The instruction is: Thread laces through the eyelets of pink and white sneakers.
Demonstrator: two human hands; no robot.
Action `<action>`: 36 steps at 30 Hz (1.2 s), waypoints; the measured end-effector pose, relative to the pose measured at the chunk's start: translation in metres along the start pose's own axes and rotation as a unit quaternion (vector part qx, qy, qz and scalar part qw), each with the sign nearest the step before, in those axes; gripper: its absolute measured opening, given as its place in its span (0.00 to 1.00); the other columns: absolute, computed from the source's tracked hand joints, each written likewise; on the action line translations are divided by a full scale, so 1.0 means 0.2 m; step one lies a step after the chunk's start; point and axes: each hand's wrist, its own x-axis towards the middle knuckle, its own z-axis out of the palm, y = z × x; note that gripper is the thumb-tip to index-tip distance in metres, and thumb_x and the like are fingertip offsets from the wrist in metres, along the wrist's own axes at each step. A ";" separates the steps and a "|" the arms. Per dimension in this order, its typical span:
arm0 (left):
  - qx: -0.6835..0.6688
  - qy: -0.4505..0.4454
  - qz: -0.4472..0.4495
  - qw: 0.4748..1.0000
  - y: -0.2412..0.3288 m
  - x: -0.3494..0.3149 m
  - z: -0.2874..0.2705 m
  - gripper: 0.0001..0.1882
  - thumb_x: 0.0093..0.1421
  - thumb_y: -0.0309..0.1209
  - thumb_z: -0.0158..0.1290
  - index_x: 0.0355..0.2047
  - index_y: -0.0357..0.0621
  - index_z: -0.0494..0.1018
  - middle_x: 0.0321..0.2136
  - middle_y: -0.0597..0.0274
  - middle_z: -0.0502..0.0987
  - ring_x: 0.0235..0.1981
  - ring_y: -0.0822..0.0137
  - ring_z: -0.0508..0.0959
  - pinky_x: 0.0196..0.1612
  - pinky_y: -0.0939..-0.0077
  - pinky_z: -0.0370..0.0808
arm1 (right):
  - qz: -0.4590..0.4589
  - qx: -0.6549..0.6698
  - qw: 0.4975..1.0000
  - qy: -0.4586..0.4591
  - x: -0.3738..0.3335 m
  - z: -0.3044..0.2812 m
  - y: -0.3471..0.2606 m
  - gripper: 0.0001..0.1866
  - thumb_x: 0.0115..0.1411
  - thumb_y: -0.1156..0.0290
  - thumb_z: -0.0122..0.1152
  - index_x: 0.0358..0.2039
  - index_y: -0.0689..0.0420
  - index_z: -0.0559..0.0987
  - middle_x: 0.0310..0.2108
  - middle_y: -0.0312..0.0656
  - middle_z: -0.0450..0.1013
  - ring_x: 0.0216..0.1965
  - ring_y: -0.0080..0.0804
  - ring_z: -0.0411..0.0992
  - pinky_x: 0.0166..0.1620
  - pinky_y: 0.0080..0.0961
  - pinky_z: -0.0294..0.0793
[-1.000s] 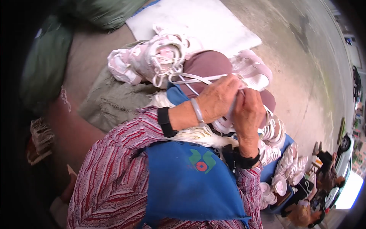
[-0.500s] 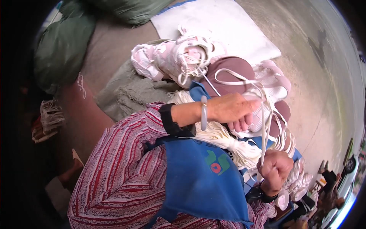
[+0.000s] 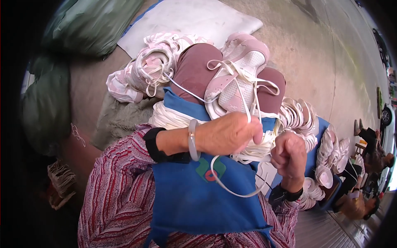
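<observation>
A pink and white sneaker (image 3: 237, 89) lies across my knees in mauve trousers (image 3: 194, 68). Loose white shoelace (image 3: 248, 76) crosses its upper, and strands run down from it to my left hand (image 3: 233, 132). That hand is closed on the shoelace, just below the shoe and above my blue apron (image 3: 194, 198). A slack loop of lace hangs over the apron toward my right hand (image 3: 289, 155), a fist to the right; its fingers are closed, and the lace runs to them. Bundles of white laces (image 3: 175, 115) lie on my lap beneath the hands.
More pink and white sneakers (image 3: 151, 62) are piled left of my knees. Stacked pale shoe parts (image 3: 297, 115) stand at the right. Green sacks (image 3: 89, 29) and a white sheet (image 3: 190, 20) lie beyond. Another person (image 3: 372, 151) sits at the far right.
Both hands have come away from the shoe, the left one down toward the apron. The lace stretched between them has become a slack loop. The view has shifted, showing more of the sneaker.
</observation>
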 end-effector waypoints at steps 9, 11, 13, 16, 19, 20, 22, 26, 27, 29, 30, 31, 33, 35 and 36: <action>-0.105 -0.241 -0.015 0.965 0.26 0.10 0.35 0.10 0.56 0.29 0.49 0.25 0.32 0.67 0.18 0.42 0.72 0.20 0.46 0.75 0.25 0.58 0.71 | 0.171 0.174 0.968 -0.061 0.27 0.15 0.09 0.17 0.69 0.57 0.45 0.42 0.59 0.71 0.16 0.25 0.53 0.13 0.11 0.47 0.13 0.11 0.45; -0.109 -0.276 -0.033 0.954 0.23 0.13 0.35 0.14 0.60 0.33 0.48 0.26 0.31 0.67 0.19 0.41 0.73 0.24 0.46 0.77 0.29 0.58 0.72 | 0.146 0.139 0.979 -0.018 0.27 0.11 0.10 0.14 0.68 0.61 0.48 0.44 0.59 0.70 0.15 0.25 0.52 0.13 0.11 0.47 0.13 0.12 0.45; -0.169 -0.277 -0.065 0.943 0.20 0.05 0.31 0.15 0.61 0.35 0.48 0.27 0.31 0.68 0.20 0.42 0.73 0.27 0.46 0.77 0.32 0.59 0.73 | 0.077 0.042 0.992 -0.094 0.18 -0.01 0.06 0.13 0.68 0.64 0.47 0.42 0.60 0.74 0.14 0.27 0.57 0.13 0.13 0.51 0.16 0.14 0.49; -0.261 -0.342 -0.164 0.888 0.18 0.03 0.01 0.18 0.64 0.36 0.48 0.49 0.35 0.68 0.32 0.50 0.76 0.37 0.55 0.78 0.42 0.66 0.73 | 0.073 -0.212 0.951 -0.212 0.03 -0.10 -0.14 0.13 0.67 0.68 0.48 0.41 0.63 0.77 0.19 0.35 0.69 0.20 0.19 0.65 0.24 0.21 0.63; -0.261 -0.209 -0.323 0.885 0.05 -0.06 -0.21 0.22 0.67 0.39 0.45 0.54 0.34 0.65 0.45 0.51 0.76 0.44 0.64 0.77 0.48 0.73 0.73 | 0.073 -0.295 0.908 -0.287 0.08 -0.03 -0.11 0.14 0.67 0.66 0.48 0.43 0.61 0.76 0.28 0.43 0.75 0.30 0.34 0.73 0.36 0.28 0.72; -0.279 -0.171 -0.402 0.855 0.03 -0.07 -0.26 0.23 0.68 0.40 0.43 0.54 0.32 0.65 0.49 0.50 0.74 0.45 0.64 0.77 0.50 0.73 0.73 | 0.065 -0.360 0.878 -0.309 0.11 0.01 -0.08 0.13 0.67 0.66 0.48 0.44 0.60 0.76 0.31 0.44 0.76 0.32 0.38 0.75 0.39 0.30 0.73; -0.340 -0.068 -0.415 0.841 0.00 -0.05 -0.23 0.25 0.67 0.45 0.43 0.51 0.33 0.67 0.45 0.49 0.75 0.43 0.65 0.77 0.47 0.73 0.74 | 0.013 -0.363 0.880 -0.305 0.17 0.12 -0.02 0.12 0.67 0.66 0.48 0.42 0.59 0.76 0.32 0.45 0.76 0.31 0.43 0.75 0.37 0.33 0.73; -0.481 0.116 -0.424 0.759 -0.01 0.04 -0.16 0.26 0.69 0.45 0.41 0.52 0.29 0.66 0.45 0.44 0.75 0.42 0.61 0.78 0.47 0.72 0.75 | -0.016 -0.405 0.848 -0.340 0.27 0.26 0.07 0.09 0.66 0.68 0.48 0.38 0.59 0.74 0.32 0.45 0.76 0.32 0.45 0.75 0.36 0.37 0.73; -0.477 0.124 -0.431 0.756 -0.02 0.04 -0.13 0.27 0.68 0.47 0.42 0.50 0.31 0.67 0.40 0.49 0.78 0.37 0.64 0.79 0.40 0.74 0.77 | -0.024 -0.424 0.834 -0.353 0.28 0.26 0.09 0.09 0.66 0.68 0.49 0.37 0.59 0.74 0.32 0.45 0.77 0.32 0.46 0.75 0.36 0.38 0.73; -0.284 0.015 -0.439 0.852 0.02 0.03 -0.22 0.26 0.68 0.47 0.42 0.49 0.32 0.68 0.36 0.53 0.78 0.34 0.67 0.79 0.37 0.76 0.77 | -0.020 -0.436 0.829 -0.350 0.26 0.24 0.06 0.08 0.66 0.68 0.49 0.38 0.58 0.74 0.33 0.45 0.77 0.33 0.47 0.75 0.37 0.38 0.73; -0.072 -0.088 -0.422 0.899 0.04 0.03 -0.27 0.26 0.67 0.48 0.43 0.47 0.33 0.70 0.33 0.57 0.79 0.31 0.69 0.80 0.33 0.77 0.76 | -0.017 -0.445 0.822 -0.354 0.25 0.22 0.05 0.08 0.66 0.68 0.49 0.39 0.57 0.75 0.34 0.45 0.77 0.34 0.47 0.75 0.37 0.38 0.73; -0.019 -0.021 -0.461 0.887 0.07 0.04 -0.29 0.20 0.66 0.43 0.48 0.42 0.33 0.72 0.24 0.65 0.77 0.24 0.74 0.78 0.26 0.80 0.73 | -0.013 -0.444 0.823 -0.353 0.24 0.20 0.02 0.08 0.66 0.68 0.49 0.39 0.57 0.75 0.34 0.45 0.77 0.34 0.47 0.75 0.37 0.38 0.73; 0.064 0.084 -0.410 0.906 0.02 0.02 -0.30 0.15 0.64 0.37 0.52 0.40 0.35 0.72 0.23 0.65 0.75 0.24 0.75 0.77 0.26 0.81 0.71 | -0.009 -0.375 0.862 -0.342 0.21 0.17 -0.06 0.10 0.66 0.67 0.49 0.42 0.56 0.75 0.36 0.45 0.77 0.36 0.48 0.75 0.39 0.38 0.74; 0.147 0.180 -0.349 0.908 -0.05 0.04 -0.31 0.11 0.62 0.32 0.55 0.38 0.36 0.72 0.21 0.66 0.73 0.24 0.76 0.76 0.25 0.81 0.70 | -0.037 -0.364 0.869 -0.332 0.20 0.16 -0.05 0.11 0.66 0.66 0.50 0.41 0.57 0.76 0.35 0.44 0.77 0.33 0.47 0.75 0.38 0.37 0.73; 0.219 0.169 -0.260 0.925 -0.08 0.06 -0.30 0.09 0.59 0.28 0.56 0.37 0.38 0.71 0.21 0.65 0.72 0.24 0.75 0.76 0.24 0.79 0.70 | -0.067 -0.356 0.876 -0.318 0.19 0.15 -0.04 0.12 0.66 0.65 0.50 0.40 0.57 0.78 0.34 0.44 0.76 0.30 0.46 0.75 0.38 0.37 0.73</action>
